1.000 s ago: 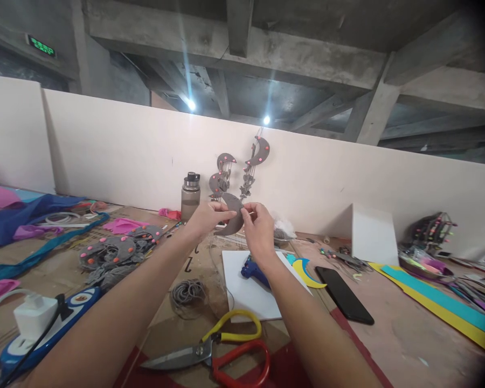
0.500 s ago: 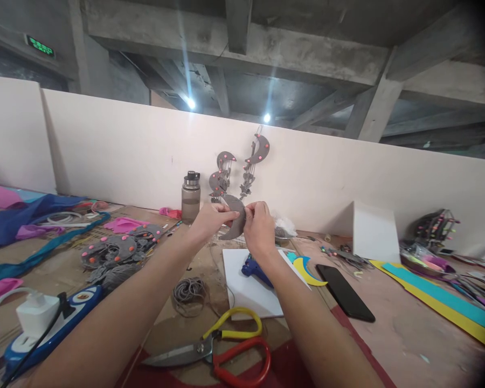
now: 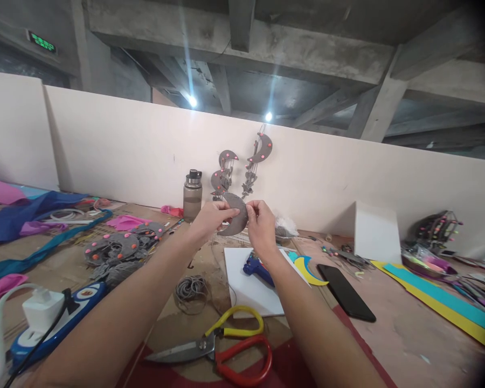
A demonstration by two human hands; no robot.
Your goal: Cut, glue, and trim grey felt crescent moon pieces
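Note:
A grey felt crescent moon [image 3: 237, 214] is held up above the table between my two hands. My left hand [image 3: 216, 218] pinches its inner side, thumb lying across the front. On the outer curve, my right hand [image 3: 261, 225] grips the edge between thumb and fingertips. Below the right forearm lies a blue glue gun [image 3: 259, 269] on a white sheet [image 3: 258, 299]. Scissors [image 3: 222, 345] with one yellow and one red handle rest nearest me, blades pointing left. Left of the sheet sits a coil of grey cord [image 3: 191, 291].
Grey moon ornaments with pink dots hang on the white partition [image 3: 125, 151], near a water bottle [image 3: 192, 196]. A power strip [image 3: 60, 323] with a white plug stands at left. A phone [image 3: 345, 293] and yellow and blue crescents [image 3: 310, 272] lie at right.
The felt crescent has tilted slightly between my fingers, showing more of its face. Both hands keep hold of it, and the view has shifted a little.

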